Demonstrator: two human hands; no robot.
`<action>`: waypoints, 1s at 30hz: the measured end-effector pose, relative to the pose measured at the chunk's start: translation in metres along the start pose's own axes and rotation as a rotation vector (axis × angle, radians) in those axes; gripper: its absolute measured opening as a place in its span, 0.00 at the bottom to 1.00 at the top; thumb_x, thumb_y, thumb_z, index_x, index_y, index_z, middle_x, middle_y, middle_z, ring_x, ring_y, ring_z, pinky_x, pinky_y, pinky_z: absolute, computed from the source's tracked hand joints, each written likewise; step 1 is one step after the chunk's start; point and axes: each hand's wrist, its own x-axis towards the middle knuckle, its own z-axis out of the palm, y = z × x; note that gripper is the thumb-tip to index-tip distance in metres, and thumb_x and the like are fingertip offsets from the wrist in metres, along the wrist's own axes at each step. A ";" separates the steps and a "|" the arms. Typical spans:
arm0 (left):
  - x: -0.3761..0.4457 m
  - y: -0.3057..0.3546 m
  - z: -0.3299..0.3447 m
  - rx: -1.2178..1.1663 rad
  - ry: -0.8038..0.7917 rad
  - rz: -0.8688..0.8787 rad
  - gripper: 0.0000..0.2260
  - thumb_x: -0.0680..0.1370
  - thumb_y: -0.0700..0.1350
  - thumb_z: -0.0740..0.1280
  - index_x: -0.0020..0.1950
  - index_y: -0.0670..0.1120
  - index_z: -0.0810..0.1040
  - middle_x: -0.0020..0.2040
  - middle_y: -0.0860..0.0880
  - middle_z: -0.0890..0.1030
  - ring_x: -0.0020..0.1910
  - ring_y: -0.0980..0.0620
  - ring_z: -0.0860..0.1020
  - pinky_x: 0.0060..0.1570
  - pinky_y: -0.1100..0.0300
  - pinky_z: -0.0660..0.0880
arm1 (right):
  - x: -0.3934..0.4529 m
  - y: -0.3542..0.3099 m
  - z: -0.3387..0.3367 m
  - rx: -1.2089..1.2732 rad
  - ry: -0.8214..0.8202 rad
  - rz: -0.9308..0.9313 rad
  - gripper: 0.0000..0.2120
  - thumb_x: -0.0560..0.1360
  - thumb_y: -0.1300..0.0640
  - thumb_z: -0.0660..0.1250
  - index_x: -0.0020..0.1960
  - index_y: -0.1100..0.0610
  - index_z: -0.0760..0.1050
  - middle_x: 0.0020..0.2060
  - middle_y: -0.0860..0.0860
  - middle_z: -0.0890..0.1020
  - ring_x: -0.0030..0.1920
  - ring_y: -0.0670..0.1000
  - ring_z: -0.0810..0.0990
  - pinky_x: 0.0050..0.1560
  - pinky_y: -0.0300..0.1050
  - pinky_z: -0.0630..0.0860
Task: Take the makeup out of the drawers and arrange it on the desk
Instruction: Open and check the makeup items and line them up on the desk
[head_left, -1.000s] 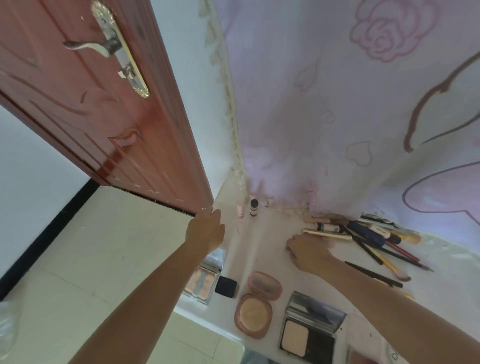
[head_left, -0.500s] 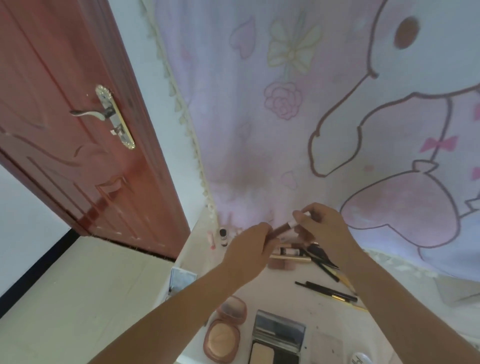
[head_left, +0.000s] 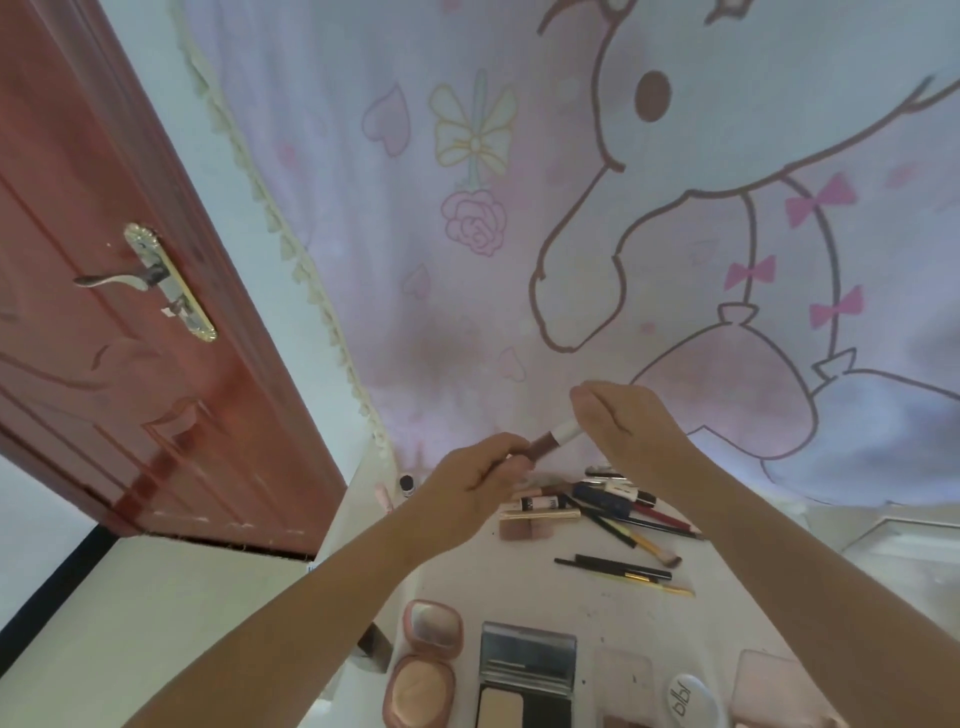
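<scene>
Person's body as seen from the head camera: two forearms and two hands only. Left hand (head_left: 470, 480) and right hand (head_left: 631, 431) are both bare; no gloves seen. Both forearms are bare up to the lower frame edge, with no sleeve, cuff or watch strap in view. No rings or bracelets can be made out, though the fingers are partly turned away and somewhat blurred, so small items may go unseen. Fingernails not legible.
</scene>
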 end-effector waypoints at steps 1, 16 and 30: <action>0.000 0.002 -0.001 -0.040 -0.001 -0.029 0.11 0.80 0.39 0.55 0.42 0.52 0.70 0.24 0.57 0.68 0.20 0.63 0.67 0.24 0.74 0.62 | 0.000 0.000 -0.005 -0.008 -0.028 -0.032 0.17 0.80 0.59 0.53 0.32 0.52 0.60 0.25 0.47 0.63 0.25 0.45 0.61 0.26 0.33 0.63; 0.003 -0.007 -0.008 0.500 0.157 0.068 0.13 0.81 0.47 0.55 0.56 0.44 0.75 0.35 0.59 0.64 0.34 0.64 0.65 0.38 0.71 0.65 | 0.010 0.025 -0.005 0.177 -0.215 0.021 0.07 0.77 0.59 0.59 0.42 0.50 0.72 0.26 0.42 0.75 0.22 0.39 0.72 0.27 0.26 0.70; 0.005 -0.018 -0.010 0.512 0.167 0.030 0.15 0.81 0.47 0.53 0.56 0.42 0.76 0.34 0.59 0.63 0.33 0.64 0.64 0.37 0.72 0.65 | 0.016 0.027 -0.003 0.302 -0.360 -0.060 0.23 0.74 0.66 0.63 0.53 0.38 0.65 0.47 0.39 0.75 0.45 0.41 0.78 0.44 0.33 0.78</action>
